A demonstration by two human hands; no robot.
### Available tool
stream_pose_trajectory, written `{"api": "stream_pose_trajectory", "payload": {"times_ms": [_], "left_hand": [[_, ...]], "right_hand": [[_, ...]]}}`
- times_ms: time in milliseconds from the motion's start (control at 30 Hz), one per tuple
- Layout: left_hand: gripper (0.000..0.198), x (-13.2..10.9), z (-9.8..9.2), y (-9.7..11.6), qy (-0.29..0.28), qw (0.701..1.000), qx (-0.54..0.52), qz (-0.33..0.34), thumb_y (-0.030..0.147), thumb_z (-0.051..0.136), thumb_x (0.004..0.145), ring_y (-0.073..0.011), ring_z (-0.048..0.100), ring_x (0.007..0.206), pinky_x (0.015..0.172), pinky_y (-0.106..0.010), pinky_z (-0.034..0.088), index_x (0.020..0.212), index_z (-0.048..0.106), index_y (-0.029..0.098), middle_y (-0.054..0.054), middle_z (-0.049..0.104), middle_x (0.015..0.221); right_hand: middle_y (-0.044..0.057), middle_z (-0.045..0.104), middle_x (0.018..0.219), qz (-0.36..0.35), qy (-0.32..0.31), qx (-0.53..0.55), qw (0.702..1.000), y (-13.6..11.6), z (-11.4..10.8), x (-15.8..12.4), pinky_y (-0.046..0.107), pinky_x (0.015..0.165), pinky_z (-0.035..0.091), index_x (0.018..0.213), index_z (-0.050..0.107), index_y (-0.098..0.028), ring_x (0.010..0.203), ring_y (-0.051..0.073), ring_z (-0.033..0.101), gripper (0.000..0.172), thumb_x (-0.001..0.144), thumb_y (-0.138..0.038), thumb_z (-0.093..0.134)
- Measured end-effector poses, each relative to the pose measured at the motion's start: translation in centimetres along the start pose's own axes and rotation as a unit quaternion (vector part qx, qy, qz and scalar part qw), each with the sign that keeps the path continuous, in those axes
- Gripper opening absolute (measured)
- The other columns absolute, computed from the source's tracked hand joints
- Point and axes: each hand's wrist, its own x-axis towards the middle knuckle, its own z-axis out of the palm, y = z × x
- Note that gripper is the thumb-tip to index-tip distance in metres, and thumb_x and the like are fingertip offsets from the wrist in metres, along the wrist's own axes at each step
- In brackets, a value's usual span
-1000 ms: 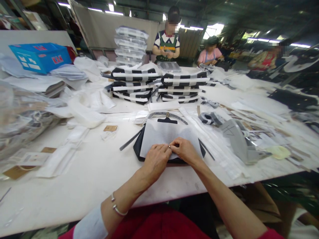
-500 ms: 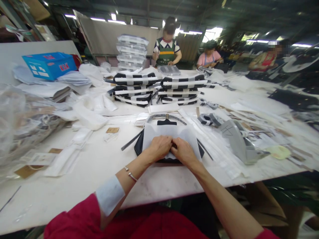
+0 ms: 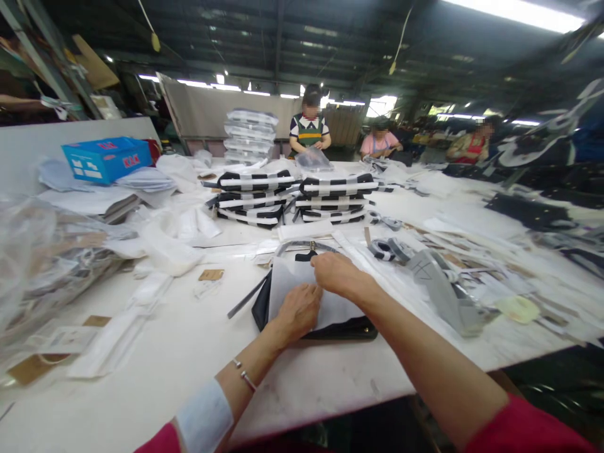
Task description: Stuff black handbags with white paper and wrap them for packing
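Observation:
A black handbag (image 3: 340, 332) lies on the table in front of me, with a white sheet (image 3: 287, 277) spread over it. A grey-wrapped handle (image 3: 285, 246) arches at its far side, and a black tab (image 3: 302, 257) with a gold-coloured fitting shows there. My left hand (image 3: 298, 308) rests on the sheet with its fingers bent and together, their tips pressed to it. Above it, my right hand (image 3: 337, 275) is closed at the sheet's far edge, fingertips at the tab. The hand covers part of the tab, and its exact grip is hard to see.
Two stacks of black bags with white wrapping (image 3: 255, 200) stand beyond. Rolls of grey tape (image 3: 389, 250) and a grey marked piece (image 3: 431, 280) lie right. Left are a blue box (image 3: 107, 160), plastic bags (image 3: 28, 251) and a brown tag (image 3: 211, 275). Co-workers (image 3: 309, 129) are behind.
My right hand has moved away from me, from the middle of the sheet to the tab. The left hand stays on the sheet. The bag's near right corner is now uncovered. The view has tipped up.

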Motion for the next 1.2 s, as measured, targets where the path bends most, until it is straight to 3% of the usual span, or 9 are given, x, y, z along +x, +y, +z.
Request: {"api": "stream_pose_trajectory", "payload": {"times_ms": [167,300,400,500,600,767,967,1067,1200], "left_hand": [[0.022,-0.2,0.3,-0.2,0.026,1.000,-0.003,0.014,0.011,0.036,0.094,-0.0225,0.060,0.087,0.078,-0.037,0.050,0.102,0.055,0.018,-0.007,0.065,0.093],[0.022,-0.8,0.6,-0.4,0.066,0.998,-0.013,-0.005,0.018,0.035,0.097,-0.0230,0.060,0.091,0.082,-0.039,0.049,0.100,0.057,0.019,-0.007,0.065,0.093],[0.021,-1.0,0.4,-0.6,0.116,0.992,-0.007,-0.049,0.016,0.039,0.095,-0.0240,0.060,0.094,0.086,-0.042,0.048,0.098,0.059,0.020,-0.008,0.066,0.096],[0.021,-0.8,0.3,-0.8,0.148,0.986,0.011,-0.078,0.016,0.041,0.095,-0.0268,0.054,0.118,0.105,-0.051,0.038,0.107,0.058,0.020,-0.008,0.065,0.114],[0.026,-0.3,0.4,-0.8,0.111,0.990,0.023,-0.088,0.018,0.041,0.096,-0.0298,0.042,0.133,0.113,-0.060,0.027,0.119,0.054,0.019,-0.010,0.059,0.129],[0.040,0.4,-0.5,-1.4,-0.056,0.994,0.002,-0.089,0.020,0.037,0.096,-0.0310,0.037,0.138,0.110,-0.064,0.029,0.136,0.042,0.015,-0.018,0.047,0.143],[0.040,4.3,-3.4,-3.9,-0.183,0.982,-0.026,-0.028,0.035,0.066,0.079,-0.0223,0.065,0.102,0.085,-0.032,0.052,0.117,0.061,0.022,-0.008,0.068,0.116],[0.022,6.2,-3.8,-4.4,-0.185,0.982,-0.018,-0.042,0.033,0.066,0.080,-0.0196,0.067,0.081,0.073,-0.027,0.051,0.098,0.068,0.021,-0.006,0.072,0.092],[0.022,5.7,-2.5,-2.7,-0.090,0.989,0.035,-0.115,0.022,0.046,0.091,-0.0245,0.065,0.087,0.078,-0.036,0.049,0.098,0.066,0.014,-0.015,0.069,0.096]], "right_hand": [[0.009,0.073,0.098,-0.002,0.032,0.026,0.999,1.5,4.6,0.6,0.031,0.080,0.048,0.096,0.073,-0.022,0.095,0.022,0.067,0.025,0.090,-0.017,0.049],[0.009,0.069,0.111,-0.035,0.144,0.091,0.985,3.6,9.3,-1.1,0.033,0.094,0.044,0.112,0.067,-0.020,0.108,0.022,0.060,0.025,0.093,-0.021,0.050],[0.011,0.067,0.117,-0.042,0.222,0.122,0.967,4.1,10.6,-1.8,0.038,0.097,0.042,0.121,0.062,-0.019,0.110,0.024,0.057,0.030,0.094,-0.021,0.050],[0.012,0.066,0.117,-0.052,0.245,0.118,0.961,3.9,10.7,-1.8,0.039,0.098,0.041,0.121,0.061,-0.018,0.110,0.024,0.057,0.029,0.094,-0.022,0.051],[0.010,0.067,0.116,-0.054,0.227,0.089,0.968,3.9,10.6,-1.6,0.039,0.099,0.039,0.116,0.063,-0.019,0.109,0.023,0.057,0.025,0.095,-0.025,0.052],[0.008,0.067,0.119,-0.045,0.191,0.062,0.979,3.9,10.8,-1.5,0.039,0.105,0.034,0.118,0.064,-0.022,0.113,0.022,0.057,0.027,0.098,-0.031,0.049],[0.006,0.063,0.130,-0.030,0.168,0.048,0.984,3.7,10.3,-1.7,0.050,0.114,0.019,0.121,0.064,-0.027,0.122,0.024,0.052,0.033,0.099,-0.041,0.045],[0.006,0.062,0.131,-0.026,0.162,0.044,0.985,3.7,10.3,-1.7,0.051,0.114,0.019,0.121,0.063,-0.027,0.122,0.024,0.051,0.034,0.099,-0.043,0.044],[0.006,0.062,0.132,-0.023,0.160,0.047,0.986,3.8,10.5,-1.6,0.049,0.113,0.021,0.122,0.062,-0.027,0.121,0.024,0.052,0.033,0.100,-0.041,0.043]]}}
